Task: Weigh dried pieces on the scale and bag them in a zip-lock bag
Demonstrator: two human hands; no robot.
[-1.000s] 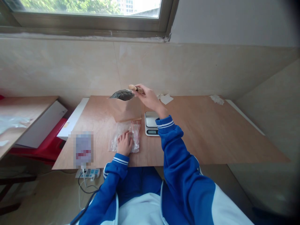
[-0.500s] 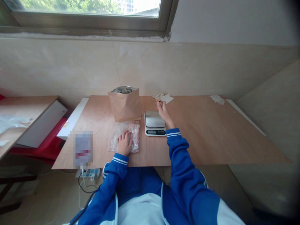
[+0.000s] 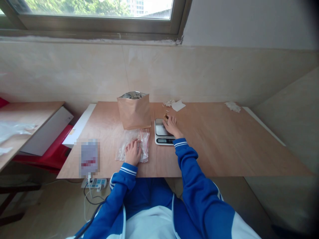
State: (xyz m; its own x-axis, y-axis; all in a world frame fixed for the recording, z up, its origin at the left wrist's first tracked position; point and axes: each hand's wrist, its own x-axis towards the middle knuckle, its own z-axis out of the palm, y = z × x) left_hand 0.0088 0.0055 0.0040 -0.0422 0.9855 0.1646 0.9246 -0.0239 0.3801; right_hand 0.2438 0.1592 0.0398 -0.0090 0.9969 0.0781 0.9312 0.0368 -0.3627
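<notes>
My left hand (image 3: 133, 152) lies with its fingers stretched out on a pile of clear plastic zip bags (image 3: 145, 146), pressing nothing else. Above the far part of a white kitchen scale (image 3: 159, 129) is my right hand (image 3: 171, 126), its fingers closed around a small brown piece (image 3: 166, 117) too small to name. The hand covers the right side of the scale's metal plate and part of its front panel. A brown paper pouch (image 3: 134, 113) with a silvery lining stands upright with its top open, behind the bags.
Behind the scale lie a heap of pale scraps (image 3: 169, 103) and a white card (image 3: 178, 106). More pale scraps (image 3: 233, 106) rest at the back right. A blurred-out device (image 3: 89, 158) with a cable sits at the left front edge of the wooden table (image 3: 224, 146).
My right hand has come toward me from the scraps to above the scale with the small brown piece. My left hand has stayed on the bags. The view has shifted slightly.
</notes>
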